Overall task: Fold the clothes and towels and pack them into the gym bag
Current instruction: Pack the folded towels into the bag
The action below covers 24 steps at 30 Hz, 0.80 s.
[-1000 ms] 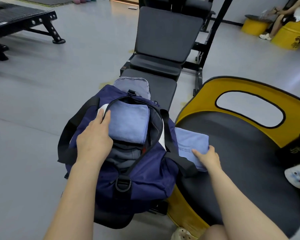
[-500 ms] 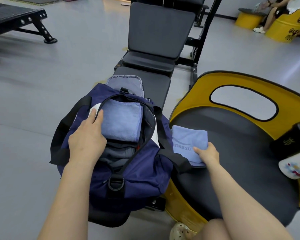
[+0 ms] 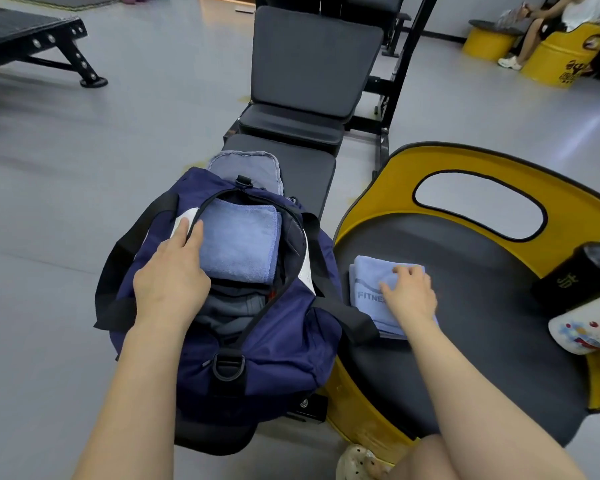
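Observation:
A navy gym bag (image 3: pixel 274 351) stands unzipped on the black bench in front of me. Inside lie a folded light blue towel (image 3: pixel 239 240) and dark grey clothing (image 3: pixel 229 306) below it. My left hand (image 3: pixel 174 271) rests on the bag's left rim, fingers straight at the opening's edge. A second folded blue towel (image 3: pixel 364 285), printed FITNESS, lies on the black seat of the yellow chair (image 3: pixel 471 271) right of the bag. My right hand (image 3: pixel 409 292) lies on top of this towel with fingers spread over it.
A black bottle (image 3: pixel 582 275) and a white patterned item (image 3: pixel 586 327) sit at the chair's right edge. The bench's padded backrest (image 3: pixel 312 60) rises behind the bag. Grey floor lies left, with a black platform (image 3: pixel 32 39) far left. A seated person (image 3: pixel 548 26) is at the far right.
My right hand has moved from the towel's near edge up onto its top. The towel has shifted slightly right on the seat. My left hand stays at the bag's rim.

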Motion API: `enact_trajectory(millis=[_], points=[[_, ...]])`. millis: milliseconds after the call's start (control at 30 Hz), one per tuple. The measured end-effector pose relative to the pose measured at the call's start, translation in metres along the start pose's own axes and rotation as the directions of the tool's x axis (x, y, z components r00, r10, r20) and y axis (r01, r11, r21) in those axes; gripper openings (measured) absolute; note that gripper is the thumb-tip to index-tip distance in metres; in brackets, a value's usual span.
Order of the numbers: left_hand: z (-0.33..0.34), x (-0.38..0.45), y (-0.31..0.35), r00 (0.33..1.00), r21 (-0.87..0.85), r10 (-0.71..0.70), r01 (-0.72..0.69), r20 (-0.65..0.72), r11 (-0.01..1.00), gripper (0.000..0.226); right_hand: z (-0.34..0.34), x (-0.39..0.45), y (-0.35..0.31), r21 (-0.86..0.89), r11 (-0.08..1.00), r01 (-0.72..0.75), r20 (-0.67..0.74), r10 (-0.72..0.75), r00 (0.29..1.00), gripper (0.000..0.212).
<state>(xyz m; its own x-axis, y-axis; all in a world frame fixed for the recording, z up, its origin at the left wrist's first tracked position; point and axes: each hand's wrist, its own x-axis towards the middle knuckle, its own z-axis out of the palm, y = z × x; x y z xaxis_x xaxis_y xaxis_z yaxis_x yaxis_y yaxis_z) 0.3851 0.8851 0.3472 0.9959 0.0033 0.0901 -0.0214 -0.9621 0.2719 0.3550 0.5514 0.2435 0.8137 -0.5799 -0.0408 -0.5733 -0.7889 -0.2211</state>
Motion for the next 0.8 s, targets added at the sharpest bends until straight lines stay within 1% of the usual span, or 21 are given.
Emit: enact_trajectory(millis=[33,67,167,233,300,400,433,500,600,733,800], points=[[0.000,0.000,0.000,1.000,-0.002,0.000,0.000,-0.002,1.000,0.071,0.002,-0.002,-0.010,0.014,1.000,0.012,0.048,-0.012,0.999,0.045],[-0.001,0.000,0.000,1.000,-0.006,-0.001,0.001,-0.001,1.000,0.071,0.005,-0.004,-0.019,0.001,1.000,0.023,0.092,-0.023,0.995,0.051],[-0.001,-0.001,0.002,1.000,-0.009,-0.004,0.004,0.003,1.000,0.071,0.014,-0.009,-0.035,-0.144,0.987,0.066,0.183,-0.039,0.982,0.074],[-0.001,-0.001,0.001,1.000,-0.004,-0.001,0.001,0.003,1.000,0.070,0.017,-0.009,-0.038,-0.218,0.972,0.082,0.204,-0.037,0.978,0.076],[0.000,-0.001,0.000,1.000,-0.003,0.003,-0.003,0.001,1.000,0.070,0.017,-0.008,-0.039,-0.235,0.969,0.081,0.192,-0.035,0.981,0.065],[-0.001,0.000,0.000,1.000,-0.004,0.002,-0.002,0.001,1.000,0.069,0.014,-0.005,-0.039,-0.231,0.970,0.070,0.155,-0.034,0.987,0.038],[-0.001,0.000,0.000,1.000,-0.005,0.001,-0.001,0.002,1.000,0.068,0.012,-0.004,-0.040,-0.239,0.968,0.070,0.147,-0.035,0.989,0.033],[-0.001,0.000,0.001,1.000,-0.006,-0.003,0.003,0.002,1.000,0.067,0.007,-0.002,-0.041,-0.249,0.966,0.072,0.138,-0.038,0.990,0.028],[-0.001,0.000,0.002,1.000,-0.010,-0.004,0.004,-0.003,1.000,0.066,-0.002,-0.001,-0.048,-0.206,0.975,0.078,0.106,-0.057,0.993,0.019],[-0.001,0.000,0.001,1.000,-0.014,-0.007,0.007,-0.002,1.000,0.066,-0.019,-0.009,-0.060,-0.079,0.988,0.133,0.029,-0.132,0.991,0.020],[0.000,0.000,0.001,1.000,-0.017,-0.006,0.006,-0.002,1.000,0.066,-0.022,-0.011,-0.062,0.016,0.989,0.146,0.024,-0.147,0.989,0.020]])
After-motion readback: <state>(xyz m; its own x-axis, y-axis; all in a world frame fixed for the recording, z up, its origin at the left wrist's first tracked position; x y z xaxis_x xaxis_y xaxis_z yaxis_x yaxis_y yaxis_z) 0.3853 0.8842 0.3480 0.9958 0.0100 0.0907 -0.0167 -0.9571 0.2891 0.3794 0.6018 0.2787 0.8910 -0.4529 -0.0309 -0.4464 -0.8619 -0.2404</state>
